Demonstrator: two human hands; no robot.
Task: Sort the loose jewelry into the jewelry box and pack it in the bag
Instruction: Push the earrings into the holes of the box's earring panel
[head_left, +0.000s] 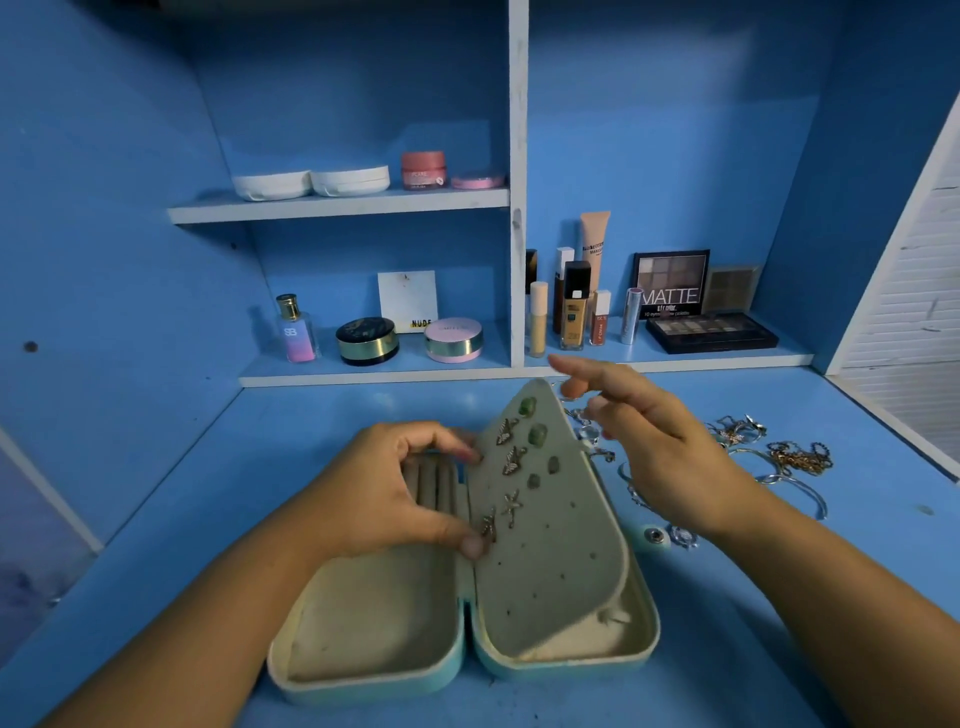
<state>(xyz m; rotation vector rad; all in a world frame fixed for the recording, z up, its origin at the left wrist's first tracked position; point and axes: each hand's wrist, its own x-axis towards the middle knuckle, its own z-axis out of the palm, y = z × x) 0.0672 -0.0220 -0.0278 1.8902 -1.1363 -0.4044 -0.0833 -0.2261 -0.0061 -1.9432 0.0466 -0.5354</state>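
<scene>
Mint-green hard-shell jewelry box (363, 680) lies opened flat on blue desk (779, 597), centre-front, beige lining up. L half: row of padded ring rolls (431, 483) at far end. R half: beige padded earring panel (561, 519) raised & tilted, w/ gold starfish-shaped studs (511, 460) and green stone studs (537, 434) pinned thru it. Left hand (384, 488) grips the earring panel by its left edge, thumb low, fingertips higher up. Right hand (654, 431) hovers just right of box, fingers loosely extended & relaxed. Loose jewelry pile (800, 457) (silver bangles, gold & silver chains) sits on desk right of box, partly behind right hand. Back shelf (395, 371): makeup, incl. dark eyeshadow palette (711, 332).
</scene>
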